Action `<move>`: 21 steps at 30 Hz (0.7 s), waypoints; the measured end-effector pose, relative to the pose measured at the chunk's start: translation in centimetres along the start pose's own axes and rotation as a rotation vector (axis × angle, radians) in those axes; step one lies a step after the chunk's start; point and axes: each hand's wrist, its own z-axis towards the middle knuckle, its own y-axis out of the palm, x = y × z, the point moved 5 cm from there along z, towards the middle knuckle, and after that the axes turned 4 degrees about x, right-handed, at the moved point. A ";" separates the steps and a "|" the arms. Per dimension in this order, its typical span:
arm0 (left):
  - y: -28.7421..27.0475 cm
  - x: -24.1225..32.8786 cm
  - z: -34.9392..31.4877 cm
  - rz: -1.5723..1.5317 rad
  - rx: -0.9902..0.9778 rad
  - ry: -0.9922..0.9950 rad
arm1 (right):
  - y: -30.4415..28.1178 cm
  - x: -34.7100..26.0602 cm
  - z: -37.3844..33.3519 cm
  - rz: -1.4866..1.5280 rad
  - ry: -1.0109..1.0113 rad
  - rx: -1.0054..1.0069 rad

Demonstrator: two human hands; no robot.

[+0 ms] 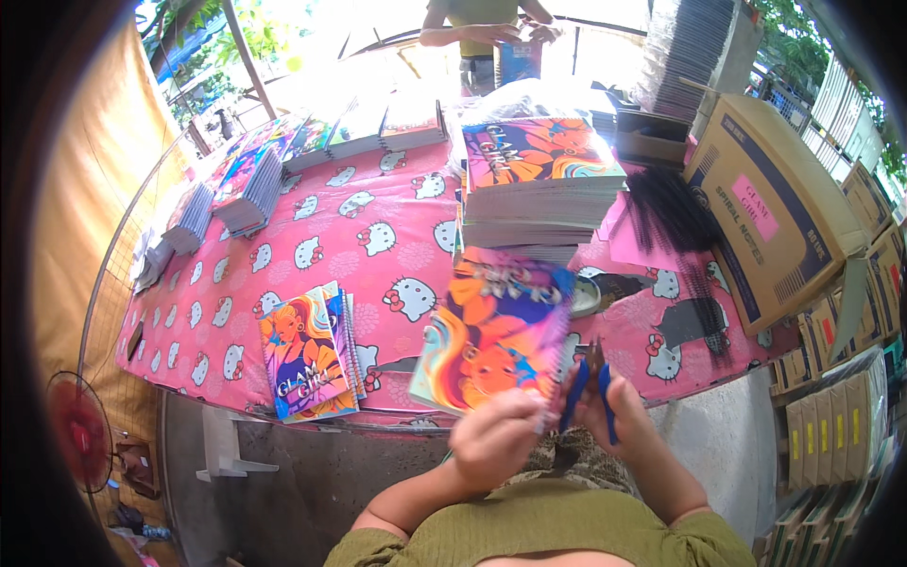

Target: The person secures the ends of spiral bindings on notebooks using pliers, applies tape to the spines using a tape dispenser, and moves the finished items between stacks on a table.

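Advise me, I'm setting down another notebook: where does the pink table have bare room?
The table is barest mid-left, between the back-left notebook rows, the tall notebook stack and the front-left pile. More cloth shows left of that pile. The right is crowded with black coils and a cardboard box; the notebook in the left hand hides the front middle.

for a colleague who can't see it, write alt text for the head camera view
A person's left hand holds a colourful notebook while the right hand holds blue-handled pliers beside it. Notebook stacks and black spiral coils lie on the pink patterned table, with a cardboard box at right and another person beyond.
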 end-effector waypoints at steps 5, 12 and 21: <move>0.7 0.0 3.3 -0.237 -0.378 -0.216 | -0.2 -0.5 0.4 -0.319 -0.111 0.093; 1.1 -4.6 10.9 -0.103 -0.682 -0.366 | 3.6 -1.6 -3.1 -0.634 -0.243 -0.100; 1.9 -4.6 9.5 -0.976 -0.629 -0.732 | 4.2 -10.2 0.1 -1.643 -0.898 -0.157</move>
